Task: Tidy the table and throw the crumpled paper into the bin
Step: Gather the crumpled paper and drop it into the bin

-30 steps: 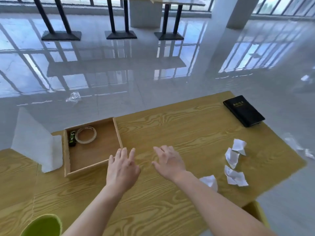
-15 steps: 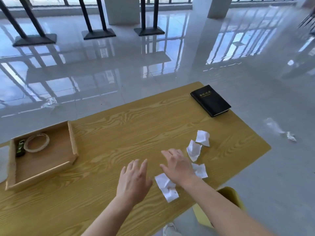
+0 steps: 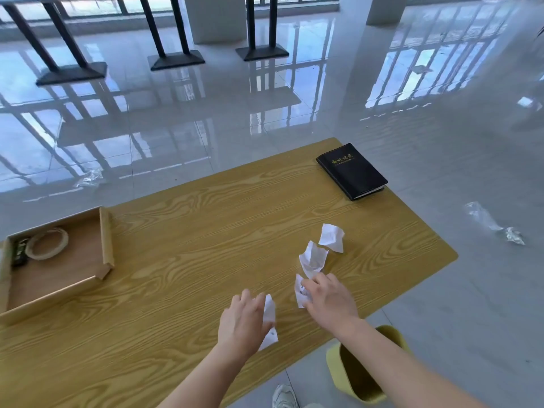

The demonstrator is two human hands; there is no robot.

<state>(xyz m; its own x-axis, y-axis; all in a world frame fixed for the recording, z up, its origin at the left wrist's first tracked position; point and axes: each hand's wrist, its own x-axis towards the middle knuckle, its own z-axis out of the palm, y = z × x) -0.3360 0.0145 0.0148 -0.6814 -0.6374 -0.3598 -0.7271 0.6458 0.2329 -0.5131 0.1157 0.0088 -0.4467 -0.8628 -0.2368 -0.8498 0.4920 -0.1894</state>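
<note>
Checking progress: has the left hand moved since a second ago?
Yes. The left hand went right along the table, away from the wooden tray, onto a crumpled paper.

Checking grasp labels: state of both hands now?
Left hand: fingers curled over a paper scrap, grip not confirmed.
Right hand: closing on another paper scrap, grip unclear.

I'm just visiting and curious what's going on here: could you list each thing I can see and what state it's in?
Left hand: closing on a crumpled white paper.
Right hand: fingers curled over a second paper.
Two more crumpled white papers: loose on the wooden table.
Black notebook: shut, lying flat.
Shallow wooden tray: open, holding a tape roll.
Yellow bin: tilted, open.
</note>
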